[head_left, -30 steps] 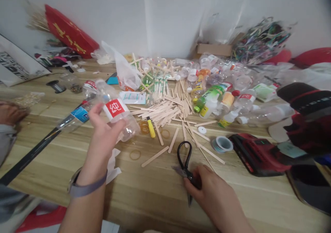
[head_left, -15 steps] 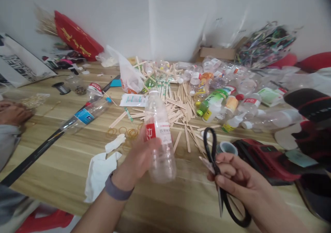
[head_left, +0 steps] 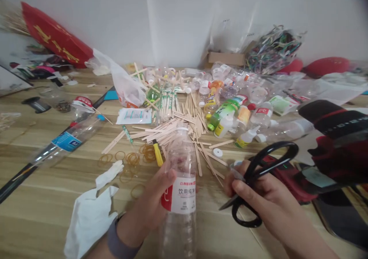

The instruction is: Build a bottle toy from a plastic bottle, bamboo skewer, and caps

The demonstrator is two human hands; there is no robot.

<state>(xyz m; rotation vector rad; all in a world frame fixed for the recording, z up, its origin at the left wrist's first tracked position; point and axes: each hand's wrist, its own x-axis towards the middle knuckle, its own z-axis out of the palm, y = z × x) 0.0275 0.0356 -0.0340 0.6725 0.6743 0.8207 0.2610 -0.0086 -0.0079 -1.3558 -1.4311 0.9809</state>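
My left hand (head_left: 155,197) is wrapped around a clear plastic water bottle (head_left: 184,194) with a red and white label. The bottle stands nearly upright, its white neck pointing away from me and its base cut off by the lower frame edge. To the right, my right hand (head_left: 261,201) grips black-handled scissors (head_left: 253,171), thumb against them near the middle; one blade points left toward the bottle. A yellow-handled tool (head_left: 157,153) lies just behind the bottle, partly hidden. Several rubber bands (head_left: 148,151) and a white glove (head_left: 89,220) lie left of my left hand.
Wooden sticks (head_left: 161,130) are heaped mid-table. Several plastic bottles (head_left: 227,111) crowd the back right. A red and black power tool (head_left: 330,136) stands at right. A blue-labelled bottle (head_left: 67,140) lies at left over a long black strip (head_left: 14,182). A wall closes off the back.
My view has shifted right. The bottle has come lower and closer, more upright, with its label turned toward me. In my right hand the scissors have turned from pointing down to pointing left.
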